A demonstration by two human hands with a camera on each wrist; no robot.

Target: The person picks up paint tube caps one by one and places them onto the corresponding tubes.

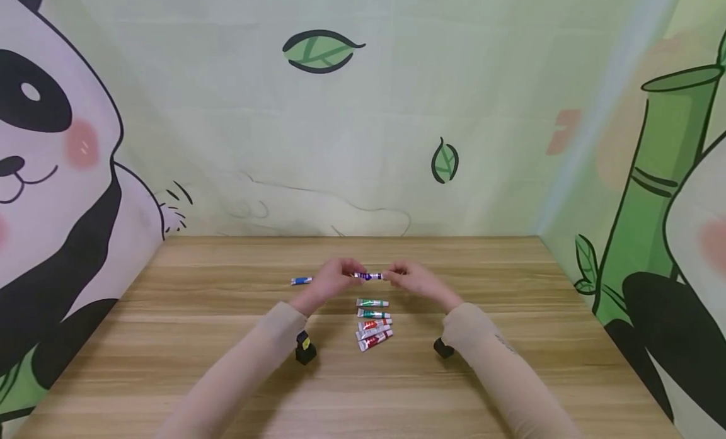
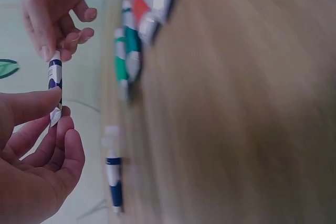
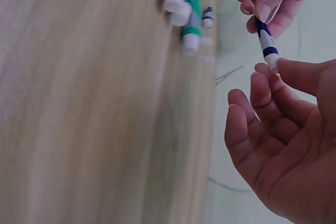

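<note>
A small purple-and-white paint tube (image 1: 370, 276) is held lengthwise between both hands, above the far part of the table. My left hand (image 1: 331, 281) pinches its flat crimped end between thumb and fingers. At the other end, my right hand (image 1: 416, 280) pinches the white cap (image 3: 272, 62) with the thumb and a fingertip, its other fingers loosely bent. Left of the left hand lies a blue paint tube (image 1: 301, 281), partly hidden by that hand in the head view.
Nearer to me, several paint tubes lie in a column: a green tube (image 1: 372, 303), a teal tube (image 1: 374, 314), an orange-red tube (image 1: 375, 325), a pale tube and a dark red tube (image 1: 375, 340). The wooden table (image 1: 482, 376) ends at a panda-printed backdrop (image 1: 397, 111).
</note>
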